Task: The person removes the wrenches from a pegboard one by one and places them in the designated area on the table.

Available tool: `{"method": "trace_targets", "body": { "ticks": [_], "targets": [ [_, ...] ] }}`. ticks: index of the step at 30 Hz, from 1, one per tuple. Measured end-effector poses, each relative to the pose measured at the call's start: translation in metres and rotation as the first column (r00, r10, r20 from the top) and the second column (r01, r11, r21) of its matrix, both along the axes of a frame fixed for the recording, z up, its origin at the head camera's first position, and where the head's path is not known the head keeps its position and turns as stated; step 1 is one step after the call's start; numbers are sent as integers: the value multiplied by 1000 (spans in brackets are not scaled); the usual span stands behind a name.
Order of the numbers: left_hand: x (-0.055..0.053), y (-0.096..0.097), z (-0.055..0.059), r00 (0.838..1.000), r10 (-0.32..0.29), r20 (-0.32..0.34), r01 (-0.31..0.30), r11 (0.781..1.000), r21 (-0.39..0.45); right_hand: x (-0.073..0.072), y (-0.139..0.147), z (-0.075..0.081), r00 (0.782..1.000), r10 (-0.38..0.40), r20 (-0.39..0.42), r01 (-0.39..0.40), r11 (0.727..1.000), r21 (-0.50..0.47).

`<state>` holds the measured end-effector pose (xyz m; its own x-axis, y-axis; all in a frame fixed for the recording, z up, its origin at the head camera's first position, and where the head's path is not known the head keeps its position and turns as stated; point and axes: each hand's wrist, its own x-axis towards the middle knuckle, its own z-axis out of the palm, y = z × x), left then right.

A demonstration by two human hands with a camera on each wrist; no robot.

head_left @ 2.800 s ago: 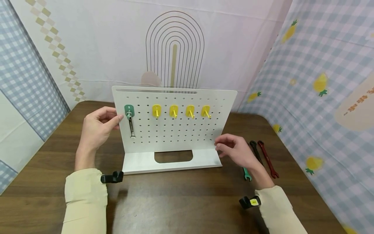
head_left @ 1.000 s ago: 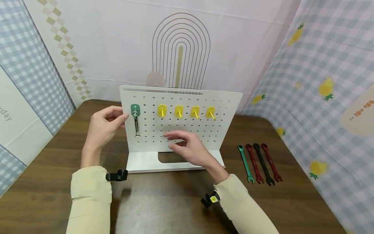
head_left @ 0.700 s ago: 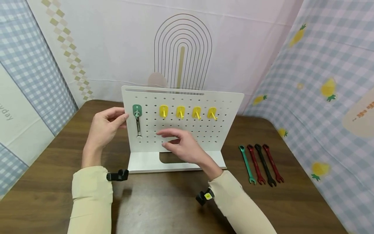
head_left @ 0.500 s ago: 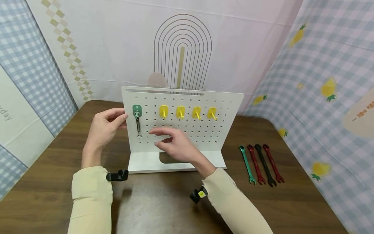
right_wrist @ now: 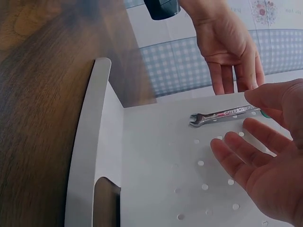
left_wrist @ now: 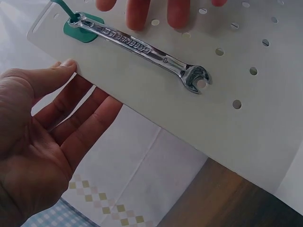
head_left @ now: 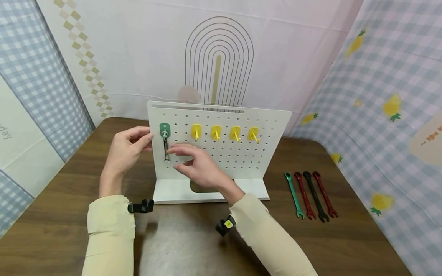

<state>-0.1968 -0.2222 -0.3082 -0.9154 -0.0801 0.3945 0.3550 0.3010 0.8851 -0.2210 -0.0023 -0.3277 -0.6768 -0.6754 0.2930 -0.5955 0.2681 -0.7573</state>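
Note:
A chrome combination wrench [left_wrist: 137,47] hangs from a green hook [head_left: 165,129] at the left of a white pegboard [head_left: 214,157]. My left hand [head_left: 129,147] grips the board's left edge, thumb in front and fingers behind. Just to the right of the wrench is my right hand [head_left: 198,165], its thumb and fingers spread apart with nothing between them. In the right wrist view the right hand [right_wrist: 270,156] faces the board near the wrench; whether a fingertip touches the wrench I cannot tell.
Several yellow hooks [head_left: 216,133] stand in a row on the board. On the wooden table [head_left: 186,245], to the right, lie a green wrench [head_left: 294,195], two red wrenches [head_left: 324,193] and a black wrench [head_left: 315,196]. A patterned cloth wall [head_left: 276,57] rises behind.
My right hand has moved left across the board, from its lower right edge to beside the hanging wrench. The left hand stays on the left edge; the head view has shifted slightly.

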Motion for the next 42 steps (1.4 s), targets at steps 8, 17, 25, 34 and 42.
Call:
{"method": "trace_targets", "body": {
  "ticks": [8, 17, 25, 34, 42],
  "targets": [
    [1, -1, 1, 1000, 4, 4, -4, 1000, -2, -2, -11, 6, 1000, 8, -21, -8, 1000, 26],
    [2, 0, 1, 1000, 5, 11, -6, 1000, 6, -5, -21, 6, 998, 54, 35, -54, 998, -21],
    [3, 2, 0, 1000, -2, 11, 2, 1000, -6, -3, -21, 5, 998, 25, 63, -21, 998, -56],
    [1, 1, 2, 1000, 6, -5, -6, 1000, -5, 15, -19, 14, 990, 18, 137, -2, 993, -116],
    [0, 1, 2, 1000, -3, -6, 3, 1000, -5, 19, -20, 21, 953, 87, 292, -4, 962, -272]
  ]
}}
